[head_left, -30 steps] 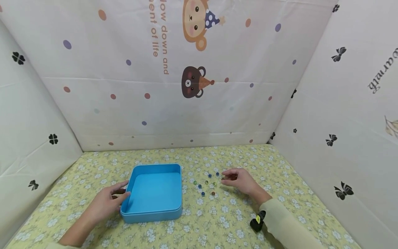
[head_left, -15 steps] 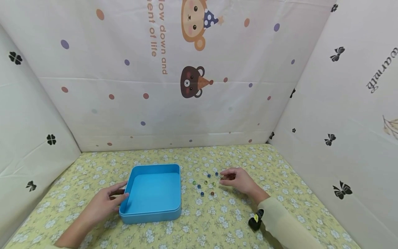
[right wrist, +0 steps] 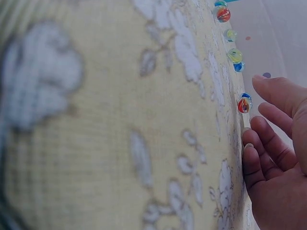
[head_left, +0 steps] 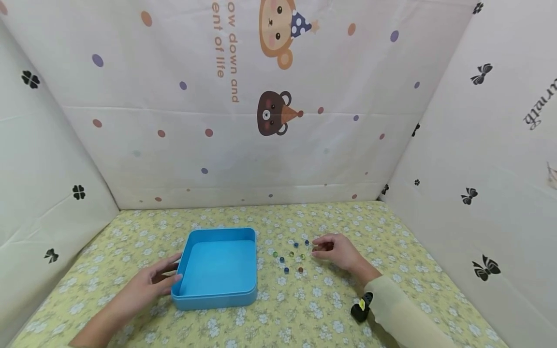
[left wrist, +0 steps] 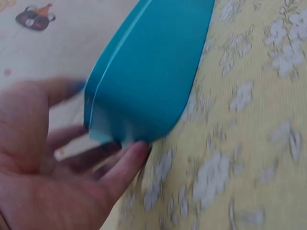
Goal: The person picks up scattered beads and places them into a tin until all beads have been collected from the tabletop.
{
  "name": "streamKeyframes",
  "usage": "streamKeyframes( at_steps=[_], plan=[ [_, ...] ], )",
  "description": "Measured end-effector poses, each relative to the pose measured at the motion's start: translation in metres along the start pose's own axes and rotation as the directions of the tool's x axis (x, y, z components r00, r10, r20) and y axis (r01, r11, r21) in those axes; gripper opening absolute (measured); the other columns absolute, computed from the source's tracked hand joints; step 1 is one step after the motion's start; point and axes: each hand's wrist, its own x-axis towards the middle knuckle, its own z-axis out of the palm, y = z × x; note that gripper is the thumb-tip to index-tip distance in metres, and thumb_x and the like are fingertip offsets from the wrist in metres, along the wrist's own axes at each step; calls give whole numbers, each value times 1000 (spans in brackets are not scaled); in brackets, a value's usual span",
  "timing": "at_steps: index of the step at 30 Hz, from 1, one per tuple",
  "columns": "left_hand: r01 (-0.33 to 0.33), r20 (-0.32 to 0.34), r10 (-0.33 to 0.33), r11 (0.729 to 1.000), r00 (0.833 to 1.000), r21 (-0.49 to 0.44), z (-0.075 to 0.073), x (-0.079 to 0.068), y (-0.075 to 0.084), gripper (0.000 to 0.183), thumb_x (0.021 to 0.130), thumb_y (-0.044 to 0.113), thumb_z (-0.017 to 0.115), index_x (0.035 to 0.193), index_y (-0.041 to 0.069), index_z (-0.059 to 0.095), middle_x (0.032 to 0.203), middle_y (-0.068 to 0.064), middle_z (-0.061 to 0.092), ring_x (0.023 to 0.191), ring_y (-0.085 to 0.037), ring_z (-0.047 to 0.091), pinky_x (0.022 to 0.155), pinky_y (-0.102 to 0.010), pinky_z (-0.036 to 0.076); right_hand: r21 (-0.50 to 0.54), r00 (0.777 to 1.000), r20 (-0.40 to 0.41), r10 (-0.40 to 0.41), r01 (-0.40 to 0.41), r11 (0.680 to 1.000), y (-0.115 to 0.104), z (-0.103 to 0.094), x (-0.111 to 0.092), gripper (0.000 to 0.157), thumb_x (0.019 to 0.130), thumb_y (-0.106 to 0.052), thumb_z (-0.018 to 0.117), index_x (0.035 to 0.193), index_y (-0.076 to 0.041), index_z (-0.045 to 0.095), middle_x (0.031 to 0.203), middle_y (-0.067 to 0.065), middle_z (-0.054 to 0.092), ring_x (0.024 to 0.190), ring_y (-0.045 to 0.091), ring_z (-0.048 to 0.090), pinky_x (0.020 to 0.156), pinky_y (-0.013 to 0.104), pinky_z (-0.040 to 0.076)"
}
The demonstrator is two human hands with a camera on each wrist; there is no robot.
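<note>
A light blue square box [head_left: 248, 300] stands on the flowered cloth, its open side up. My left hand [head_left: 148, 289] holds its left wall, thumb at the rim and fingers along the outside; the left wrist view shows the fingers at the rounded corner of the box [left wrist: 148, 72]. My right hand [head_left: 341, 252] is low over the cloth right of several glass marbles. A red-and-blue marble [right wrist: 244, 104] lies just ahead of its parted thumb and forefinger, not gripped. Blue marbles [head_left: 286, 270], green-yellow marbles [head_left: 292, 253] and a reddish-brown marble [head_left: 300, 269] lie loosely scattered.
White printed cloth walls [head_left: 230, 154] rise at the back and both sides. A yellow flowered cloth [head_left: 300, 314] covers the table. A black strap [head_left: 362, 307] is on the right wrist, beside the pale sleeve [head_left: 402, 309].
The view shifts slightly with the head. Both hands, the box and the marbles stay nearly where they were.
</note>
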Motion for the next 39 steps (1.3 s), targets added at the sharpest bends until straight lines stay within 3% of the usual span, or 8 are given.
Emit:
streamKeyframes(
  at_steps=[4,8,15,20,39],
  plan=[
    [-72,158,78,996,984,-44,-5,-4,-8,83,107,21,58,167,9,1,168,-33,5,148,-60,25,110,-30,62,-4,1000,-4,1,-1,1000,0,-2,-1,37,92,-22,80,124,-5,73,110,12,71,90,17,66,66,24,66],
    [-144,199,158,986,967,-85,-4,-5,-12,92,103,12,64,165,3,-3,166,-38,0,146,-65,23,109,-24,62,-6,1000,-11,11,-11,1000,0,-3,-1,35,92,-21,80,123,-6,74,110,11,71,90,18,65,67,25,65],
    [-105,85,111,992,990,-74,7,-8,-15,96,98,18,71,167,11,5,168,-33,11,149,-59,26,110,-17,59,-10,1000,-7,31,-31,999,1,-2,0,35,92,-21,81,123,-6,74,107,10,70,88,17,65,66,25,65],
    [-72,31,75,993,997,-96,14,-9,-16,98,97,20,73,167,14,5,168,-32,13,150,-58,25,110,-18,59,-3,1000,1,31,-31,1000,2,-3,2,35,92,-20,80,124,-6,73,107,10,70,90,19,64,67,27,64],
    [22,-43,-30,987,999,-162,24,-17,-11,102,91,28,79,167,21,12,171,-22,14,155,-50,22,115,-17,55,10,1000,21,18,-19,1000,4,-4,5,32,92,-18,81,120,-4,75,107,12,70,86,20,63,62,28,62]
  ],
)
